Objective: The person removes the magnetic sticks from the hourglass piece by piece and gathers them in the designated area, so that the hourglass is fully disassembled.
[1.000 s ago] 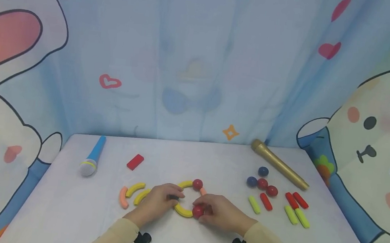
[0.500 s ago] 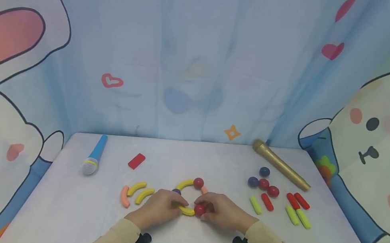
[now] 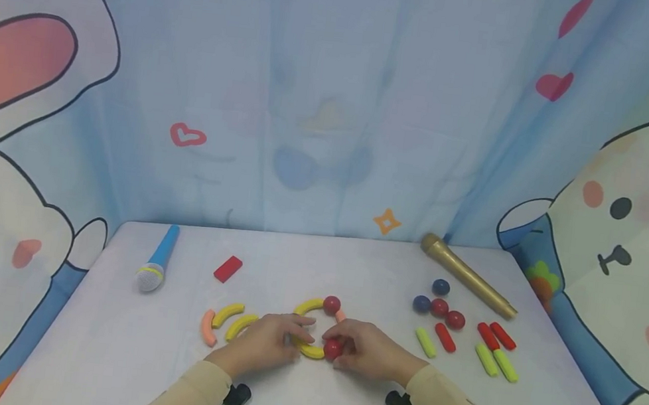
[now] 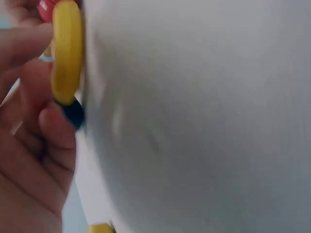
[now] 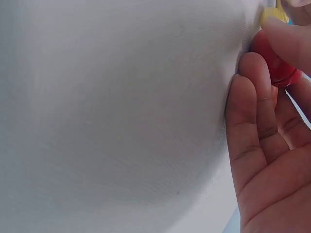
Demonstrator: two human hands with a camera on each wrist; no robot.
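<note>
White cloth-covered worktop [image 3: 103, 351], cartoon-rabbit curtain behind. Gold toy microphone [image 3: 465, 284] at 2 o'clock, blue toy microphone [image 3: 157, 259] at 10 o'clock. Cluster of red and navy balls [image 3: 439, 304] with red and lime straight sticks [image 3: 488, 349] at 3 o'clock; spare yellow and orange curved pieces [image 3: 225, 321] at 9 o'clock; flat red block [image 3: 227, 268] beyond them.

At centre, near edge: partial ring of curved sticks and balls. Left hand [image 3: 263, 344] pinching the lower yellow curved plastic stick [image 4: 66, 53] between thumb and fingertips, a small dark ball [image 4: 74, 112] at its end against a finger. Right hand [image 3: 367, 351] pinching a glossy red ball [image 5: 273, 62], fingers pressed together alongside, ball touching the yellow stick's end at 6 o'clock of the ring. Upper yellow arc [image 3: 309, 306] and second red ball [image 3: 331, 305] lying at 12 o'clock.

Judgement: best done by steadying the stick flat on the cloth, seating the ball squarely on the stick's tip, avoiding a nudge to the upper arc.
</note>
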